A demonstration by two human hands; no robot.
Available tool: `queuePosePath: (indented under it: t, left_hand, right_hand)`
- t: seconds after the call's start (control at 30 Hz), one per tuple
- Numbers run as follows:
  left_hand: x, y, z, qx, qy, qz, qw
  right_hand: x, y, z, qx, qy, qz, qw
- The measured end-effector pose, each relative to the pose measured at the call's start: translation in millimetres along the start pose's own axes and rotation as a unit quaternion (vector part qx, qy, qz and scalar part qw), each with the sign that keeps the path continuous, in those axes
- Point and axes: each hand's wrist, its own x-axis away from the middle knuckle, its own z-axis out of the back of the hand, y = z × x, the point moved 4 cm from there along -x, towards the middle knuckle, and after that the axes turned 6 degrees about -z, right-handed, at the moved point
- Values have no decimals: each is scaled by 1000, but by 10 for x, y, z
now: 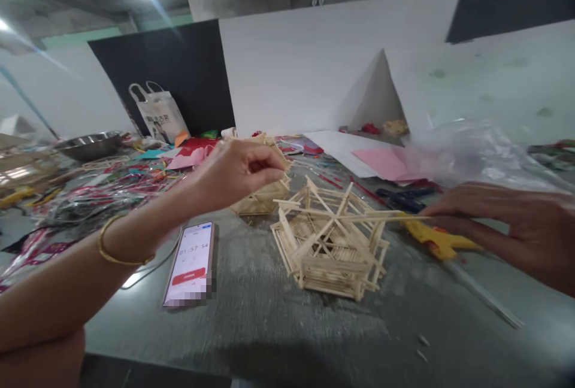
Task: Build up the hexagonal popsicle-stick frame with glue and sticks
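Observation:
A many-sided frame of thin wooden sticks stands on the grey table, with sticks crossing over its top like spokes. At the right, my right hand pinches a thin wooden stick that reaches left over the frame. Just below the stick lies a yellow glue gun, a clear glue stick jutting from its rear. My left hand is raised with its fingers curled together, in front of a second wooden-stick structure that it partly hides. Whatever those fingers hold, if anything, is hidden.
A phone showing a timer lies left of the frame. Tangled wrapped craft materials cover the left side, near a metal bowl. Behind are pink paper, a dark blue tool, clear plastic and a white tote bag.

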Motion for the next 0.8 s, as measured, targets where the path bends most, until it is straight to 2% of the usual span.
queuePosePath:
  t: [0.1, 0.2, 0.3, 0.4, 0.5, 0.7, 0.8]
  left_hand:
    - [-36, 240, -257, 50, -55, -39, 996]
    - [-117, 380, -509, 54, -134, -62, 988]
    - [-201, 423, -733, 46, -222, -85, 970]
    - [-247, 439, -882, 40, -269, -151, 951]
    - [-246, 451, -966, 52, -292, -200, 934]
    - [-202, 430, -1064, 38, -322, -185, 928]
    - [-174, 395, -1113, 18, -344, -198, 918]
  right_hand:
    - [37, -348, 28, 36, 18, 94, 995]
    - [57, -640, 64, 21, 36, 127, 991]
    - [69, -794, 38, 15, 35, 140, 989]
    - [72, -825, -18, 24, 42, 144, 988]
    - [81, -829, -65, 37, 43, 145, 988]
    - [152, -848, -112, 51, 47, 144, 987]
    - [228, -726, -179, 41, 39, 100, 993]
